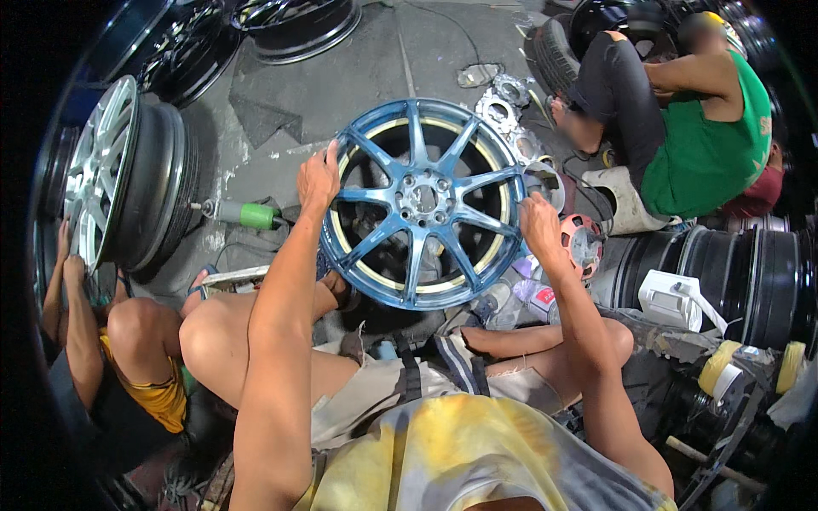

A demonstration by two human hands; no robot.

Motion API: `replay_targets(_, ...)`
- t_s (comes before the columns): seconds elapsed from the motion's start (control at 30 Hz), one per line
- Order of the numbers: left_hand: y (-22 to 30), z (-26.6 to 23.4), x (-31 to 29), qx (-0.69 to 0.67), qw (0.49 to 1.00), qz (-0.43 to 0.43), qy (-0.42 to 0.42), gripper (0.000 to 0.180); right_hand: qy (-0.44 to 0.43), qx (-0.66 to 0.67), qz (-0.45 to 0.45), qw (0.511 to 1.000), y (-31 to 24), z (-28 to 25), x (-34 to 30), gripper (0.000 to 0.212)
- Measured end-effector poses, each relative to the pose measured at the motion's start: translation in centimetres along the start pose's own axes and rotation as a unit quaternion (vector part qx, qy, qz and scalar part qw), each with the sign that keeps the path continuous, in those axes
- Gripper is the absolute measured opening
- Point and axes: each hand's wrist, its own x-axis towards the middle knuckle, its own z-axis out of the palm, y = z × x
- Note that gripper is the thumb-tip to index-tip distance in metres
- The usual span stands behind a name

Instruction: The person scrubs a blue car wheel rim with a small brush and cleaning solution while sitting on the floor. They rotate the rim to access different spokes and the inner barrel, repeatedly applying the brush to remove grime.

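A blue alloy wheel rim [394, 194] with several spokes is held up in front of me above my lap, its face turned toward me. Patches of its spokes and lip look worn or bare, and a pale ring runs inside the outer edge. My left hand [319, 179] grips the upper left edge, thumb up against the lip. On the opposite side my right hand [540, 226] is closed on the right edge. The fingers behind the rim are partly hidden. Left of the rim, a green and grey power tool [243, 212] lies on the floor.
At left, a person's hands [72, 260] touch a silver wheel [104, 170]. Another person in a green top [711, 140] sits at far right. Beside my right hand are a red disc [581, 247] and a purple-labelled container [542, 298]. Stacked dark rims [724, 272] stand to the right.
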Motion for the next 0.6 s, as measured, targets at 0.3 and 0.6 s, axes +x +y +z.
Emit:
replay_targets(0.3,0.3,0.0,0.1,0.029,0.999,-0.006,-0.028,0.075,0.049,0.022,0.003,0.999,0.2,-3.5,2.0,0.017)
replay_targets(0.6,2.1,-3.4,2.9,0.294,0.941,0.093,-0.141,0.063,0.117,0.014,0.153,0.981,4.1,-11.3,-10.8,0.037)
